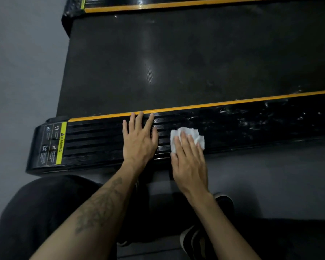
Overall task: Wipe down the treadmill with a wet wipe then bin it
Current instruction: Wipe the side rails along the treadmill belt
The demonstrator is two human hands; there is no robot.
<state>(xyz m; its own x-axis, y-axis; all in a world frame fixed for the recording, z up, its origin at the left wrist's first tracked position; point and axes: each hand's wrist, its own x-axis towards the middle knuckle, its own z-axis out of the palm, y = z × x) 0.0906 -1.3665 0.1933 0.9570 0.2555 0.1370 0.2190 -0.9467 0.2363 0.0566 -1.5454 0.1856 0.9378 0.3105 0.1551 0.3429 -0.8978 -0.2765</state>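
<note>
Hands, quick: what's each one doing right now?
Left hand: open, flat on the side rail, holding nothing.
Right hand: open, pressing the wet wipe on the rail.

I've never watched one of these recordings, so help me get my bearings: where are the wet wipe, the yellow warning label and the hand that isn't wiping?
wet wipe [193, 133]: head view, bare upper edge beyond the fingers.
yellow warning label [60, 143]: head view, middle of its yellow strip.
left hand [139, 141]: head view, back of the hand.

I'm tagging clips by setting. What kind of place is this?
Probably a gym or home workout room: a treadmill belt, its ribbed side rail with a warning label, and plain grey floor.
</note>
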